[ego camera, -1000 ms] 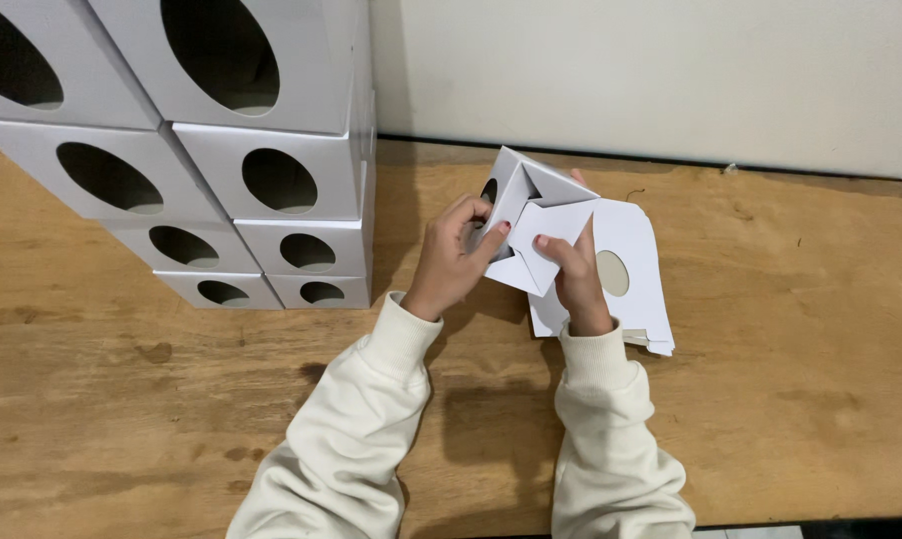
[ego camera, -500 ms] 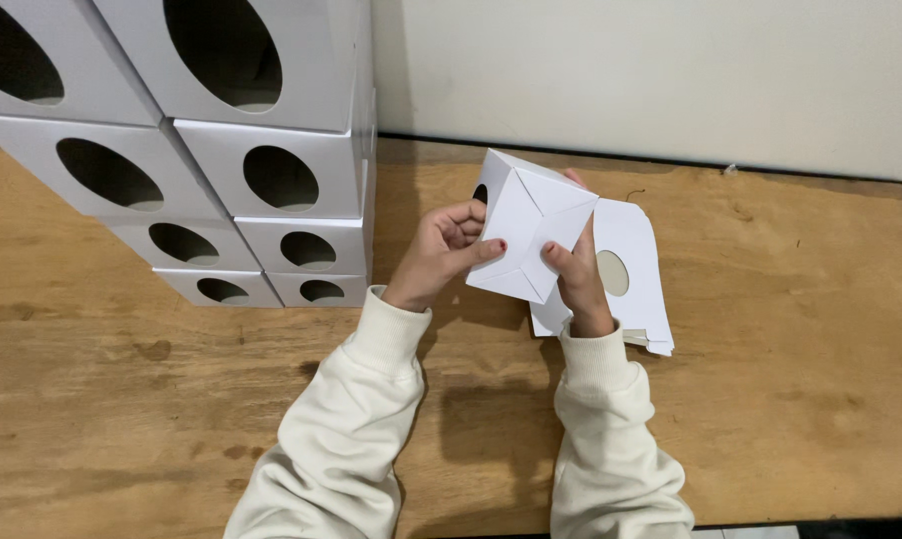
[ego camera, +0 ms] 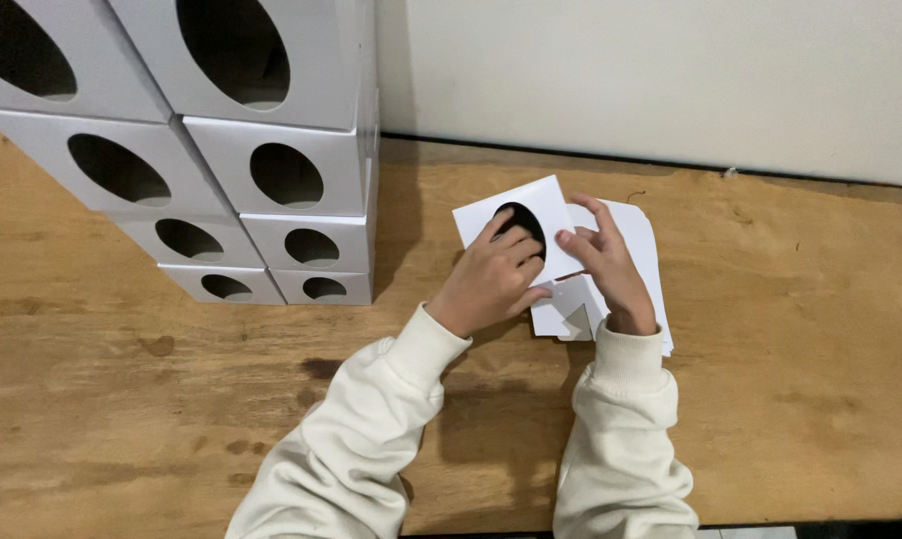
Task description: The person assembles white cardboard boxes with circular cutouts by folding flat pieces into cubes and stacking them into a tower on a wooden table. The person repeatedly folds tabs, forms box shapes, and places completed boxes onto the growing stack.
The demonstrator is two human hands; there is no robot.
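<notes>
Closest to the camera are two cream-coloured soft sleeves (ego camera: 371,439), one on each arm. They reach up from the near edge over the brown wooden table (ego camera: 790,399).

A little farther, the left hand (ego camera: 491,279) is curled around the left side of a small white cardboard box with an oval hole (ego camera: 516,210). Its fingers press on the front of the box, and some fingertips sit right at the dark hole. The box is tilted, with its far corner lifted up. It is in the middle of the table, a bit to the right of the big pile.

The right hand (ego camera: 610,265) grips the right side of the same box. Its fingers are spread on the right edge and its thumb points toward the left hand. Both hands are holding the box, so neither hand is let go.

Under the hands lies a flat stack of white cardboard sheets (ego camera: 645,250). It lies on the table and sticks out to the right and near side of the right hand. The box sits just above this stack.

To the left and farther away stands a tall pile of folded white boxes with oval holes (ego camera: 271,200). They are stacked in rows against the pale wall (ego camera: 670,80) at the far side.
</notes>
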